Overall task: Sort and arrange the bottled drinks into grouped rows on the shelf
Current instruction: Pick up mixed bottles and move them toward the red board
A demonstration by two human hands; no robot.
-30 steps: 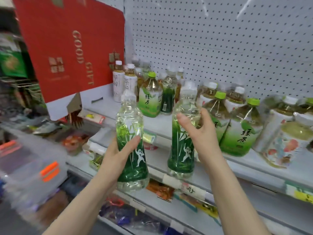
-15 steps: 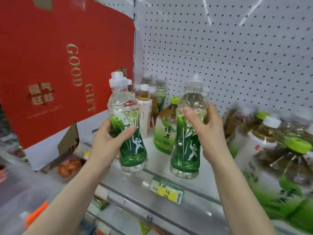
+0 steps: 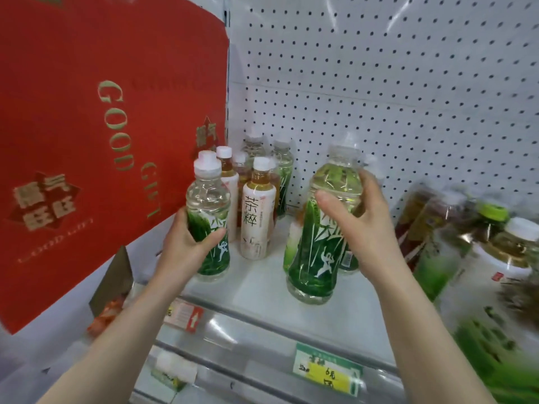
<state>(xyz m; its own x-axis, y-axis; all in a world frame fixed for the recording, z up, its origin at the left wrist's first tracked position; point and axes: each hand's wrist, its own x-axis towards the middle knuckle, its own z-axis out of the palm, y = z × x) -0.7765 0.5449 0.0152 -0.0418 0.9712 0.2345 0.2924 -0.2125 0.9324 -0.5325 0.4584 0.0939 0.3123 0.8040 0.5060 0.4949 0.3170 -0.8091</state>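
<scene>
I hold two clear bottles with green bamboo labels and white caps. My left hand [image 3: 186, 246] grips the left bamboo bottle [image 3: 208, 199] around its lower half, near the left end of the white shelf [image 3: 262, 287]. My right hand [image 3: 355, 223] grips the right bamboo bottle [image 3: 320, 252] at its upper middle, its base just above the shelf's front. Between them stands a white-labelled tea bottle [image 3: 258, 217]. Behind it stand several more white-capped bottles [image 3: 256, 158], some with bamboo labels.
A red gift box [image 3: 87, 141] leans at the shelf's left end, close to my left hand. White pegboard [image 3: 379, 83] backs the shelf. Blurred green-tea bottles [image 3: 481, 258] crowd the right. Price tags [image 3: 326, 371] line the front edge.
Both hands have carried the bamboo bottles up from below the shelf edge and inward over the shelf. My view has moved closer and to the left.
</scene>
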